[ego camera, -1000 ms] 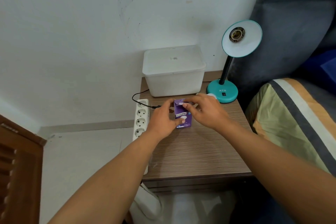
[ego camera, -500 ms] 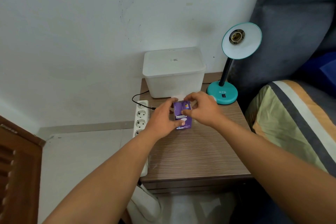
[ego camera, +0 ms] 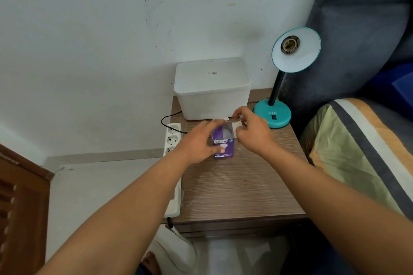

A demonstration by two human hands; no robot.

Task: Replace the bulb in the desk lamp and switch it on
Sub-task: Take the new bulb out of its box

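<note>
Lamp [ego camera: 296,50] socket empty; my left hand [ego camera: 199,143] grips the bulb box [ego camera: 223,144], right hand [ego camera: 252,133] fingers pinch its flap open; fitting and switching remain.

We read "ECOLINK" in white on the purple bulb box [ego camera: 223,144]; its smaller print at 6 o'clock is too blurred. "ATN" stands on the teal lamp base [ego camera: 272,114]. Sticker atop the white container [ego camera: 212,87], 12 o'clock: illegible.

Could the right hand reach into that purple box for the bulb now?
Probably yes: the purple box stands open, the right hand holds its flap back, and the pale bulb shows inside, uncovered.
</note>
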